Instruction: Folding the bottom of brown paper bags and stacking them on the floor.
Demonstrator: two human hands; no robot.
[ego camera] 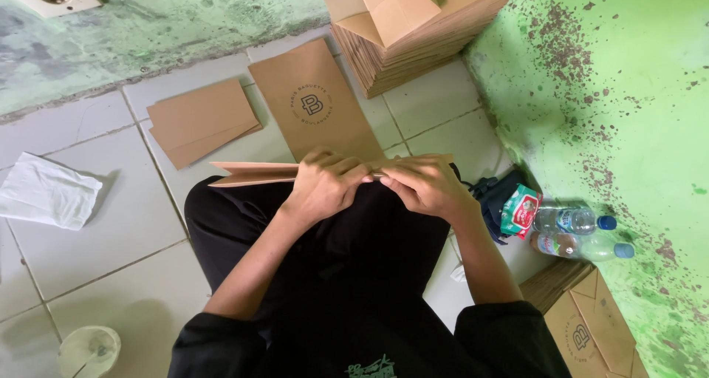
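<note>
Item: brown paper bag [314,104], flat, printed face up, lying across the lap and out onto the tiled floor [111,223]. Near edge folded into a long strip [251,172] running left to right, crosswise to the body.

Left hand [325,186]: clenched on the fold near its middle, fingers curled over the top.
Right hand [425,186]: pinching the same fold just beside, fingertips touching the left.
Free length of strip: mostly leftward, beyond the left hand.

Nearby: stacked bags [413,38] ahead; two bottles [580,234] at right.
</note>
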